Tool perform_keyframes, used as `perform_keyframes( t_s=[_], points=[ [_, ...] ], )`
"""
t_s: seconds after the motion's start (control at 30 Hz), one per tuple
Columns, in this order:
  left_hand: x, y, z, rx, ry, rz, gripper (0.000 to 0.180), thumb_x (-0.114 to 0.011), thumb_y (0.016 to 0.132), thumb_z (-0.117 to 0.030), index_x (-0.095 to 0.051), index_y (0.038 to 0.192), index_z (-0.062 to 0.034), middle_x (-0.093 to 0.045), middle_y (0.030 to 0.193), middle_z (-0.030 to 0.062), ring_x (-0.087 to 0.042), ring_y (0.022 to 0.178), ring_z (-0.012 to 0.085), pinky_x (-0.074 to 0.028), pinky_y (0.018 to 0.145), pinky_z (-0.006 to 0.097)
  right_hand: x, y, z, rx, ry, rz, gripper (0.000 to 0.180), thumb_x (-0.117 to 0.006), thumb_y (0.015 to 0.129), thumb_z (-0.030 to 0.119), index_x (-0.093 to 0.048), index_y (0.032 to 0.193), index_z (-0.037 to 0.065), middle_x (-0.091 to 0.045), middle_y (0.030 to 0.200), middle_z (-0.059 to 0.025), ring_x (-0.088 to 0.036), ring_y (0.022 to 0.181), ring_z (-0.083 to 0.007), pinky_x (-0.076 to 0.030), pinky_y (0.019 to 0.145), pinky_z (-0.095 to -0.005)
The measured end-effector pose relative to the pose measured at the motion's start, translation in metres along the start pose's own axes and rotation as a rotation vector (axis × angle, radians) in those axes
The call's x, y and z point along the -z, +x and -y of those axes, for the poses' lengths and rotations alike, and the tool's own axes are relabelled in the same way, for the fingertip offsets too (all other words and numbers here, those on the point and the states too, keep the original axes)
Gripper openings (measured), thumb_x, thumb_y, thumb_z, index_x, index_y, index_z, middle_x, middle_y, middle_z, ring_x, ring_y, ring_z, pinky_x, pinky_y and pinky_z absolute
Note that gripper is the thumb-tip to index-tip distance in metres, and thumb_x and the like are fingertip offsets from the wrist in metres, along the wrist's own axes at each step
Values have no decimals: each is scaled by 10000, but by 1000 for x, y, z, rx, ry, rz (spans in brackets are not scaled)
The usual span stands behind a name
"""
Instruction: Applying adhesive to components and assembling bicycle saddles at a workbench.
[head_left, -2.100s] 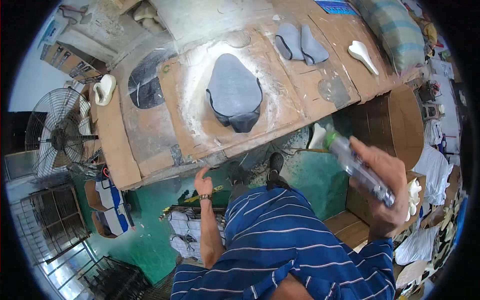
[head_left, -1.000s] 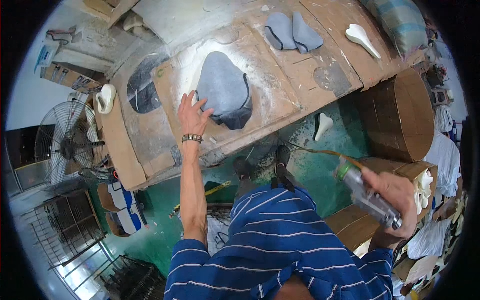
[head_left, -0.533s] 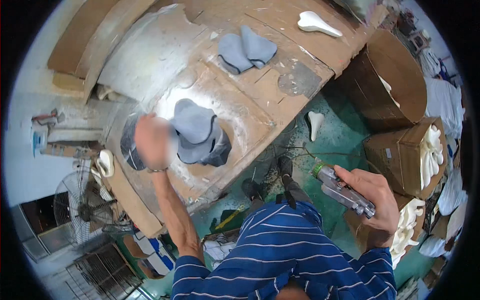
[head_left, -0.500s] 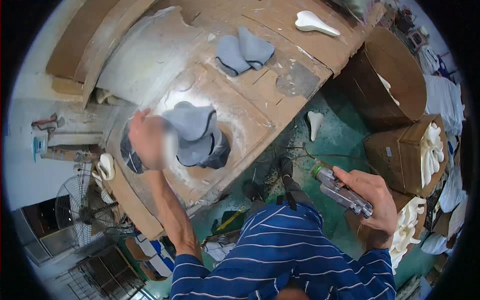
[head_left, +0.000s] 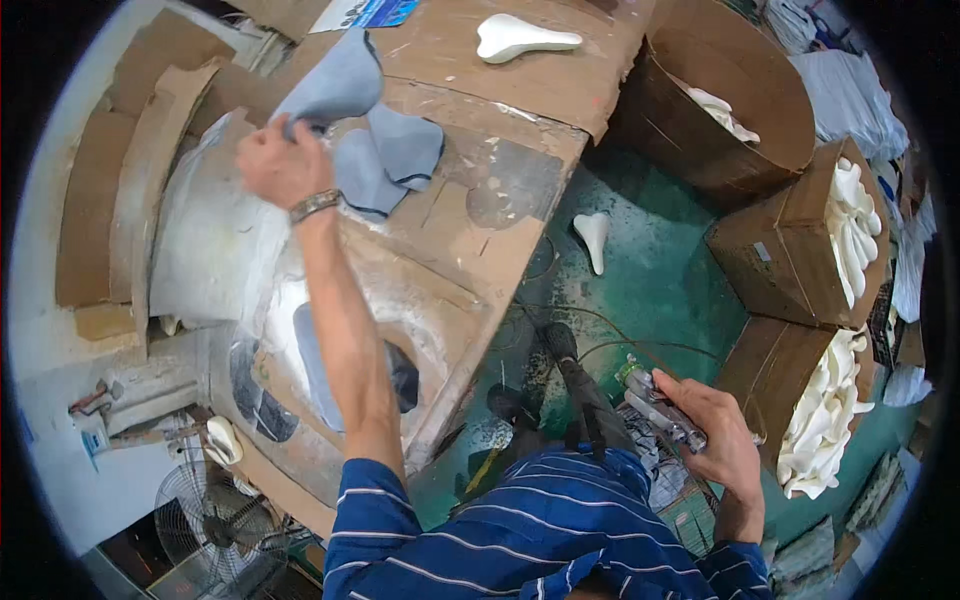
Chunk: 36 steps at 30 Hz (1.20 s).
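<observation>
My left hand (head_left: 285, 165) reaches over the far left of the worktable. Its fingers are closed on the edge of a grey fabric saddle cover (head_left: 340, 80), which is lifted and bent. Just right of it lie more grey covers with dark edging (head_left: 405, 145). Under my left forearm, on a white-dusted patch, is another grey cover (head_left: 318, 365), partly hidden by the arm. Low on the right, away from the table, my right hand (head_left: 722, 430) grips a metal spray gun (head_left: 665, 410) with a green ring at its front end.
A white bike saddle (head_left: 525, 40) rests on the cardboard-covered table (head_left: 450, 260). Another saddle (head_left: 592, 240) is on the green floor. Cardboard boxes (head_left: 765, 240) of white saddles stand at right, and a thin hose (head_left: 630, 345) crosses the floor. A fan (head_left: 215, 515) stands lower left.
My left hand has moved from beside the nearer covers to the far covers and lifted one. The spray gun stays in my right hand. The view has shifted.
</observation>
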<state>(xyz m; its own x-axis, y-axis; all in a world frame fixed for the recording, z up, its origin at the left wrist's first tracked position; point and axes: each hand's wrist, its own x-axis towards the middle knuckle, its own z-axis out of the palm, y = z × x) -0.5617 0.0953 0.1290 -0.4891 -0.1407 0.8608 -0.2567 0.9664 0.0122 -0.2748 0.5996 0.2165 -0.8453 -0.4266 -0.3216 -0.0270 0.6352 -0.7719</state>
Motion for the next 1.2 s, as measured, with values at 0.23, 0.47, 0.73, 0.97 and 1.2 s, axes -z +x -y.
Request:
perform_keyframes(
  t_s=[0.23,0.47,0.73,0.97,1.2],
  points=[
    [-127,-136,-138,462,-423,1108,840,-613,953,-289,-225,1585,105,-479,1535,307,-481,1409,457,-370,1188,512,1,1,-12,-108,-3,-40,813,-717,655,-90,-596,1445,59,-709,1113,-181,-667,1001,-436,-530,870,-449],
    [85,-341,-124,242,-997,1223,338,-655,951,-260,-733,1226,-80,-737,1182,189,-689,1119,381,-534,973,474,30,25,35,302,172,100,647,-785,769,122,-623,1356,-98,-692,931,-194,-706,819,-348,-553,747,-408],
    [354,-559,74,874,-327,1685,464,-632,931,-395,-709,1309,-136,-742,1204,161,-696,1108,383,-547,955,483,15,45,105,595,12,372,658,-799,740,104,-630,1340,-109,-707,838,-141,-690,694,-289,-551,622,-379],
    [517,-692,145,2083,-416,1469,185,-630,923,-218,-735,805,-121,-738,860,73,-722,806,187,-563,638,412,-26,46,152,645,-84,371,718,-778,751,139,-600,1412,-79,-706,870,-164,-693,723,-314,-542,642,-408],
    [529,-721,130,2345,-436,1133,151,-580,959,-120,-727,923,-109,-706,808,22,-671,654,165,-475,499,326,-95,27,217,643,-164,200,762,-739,749,374,-648,1372,-55,-676,851,-146,-684,738,-285,-518,699,-360]
  ],
)
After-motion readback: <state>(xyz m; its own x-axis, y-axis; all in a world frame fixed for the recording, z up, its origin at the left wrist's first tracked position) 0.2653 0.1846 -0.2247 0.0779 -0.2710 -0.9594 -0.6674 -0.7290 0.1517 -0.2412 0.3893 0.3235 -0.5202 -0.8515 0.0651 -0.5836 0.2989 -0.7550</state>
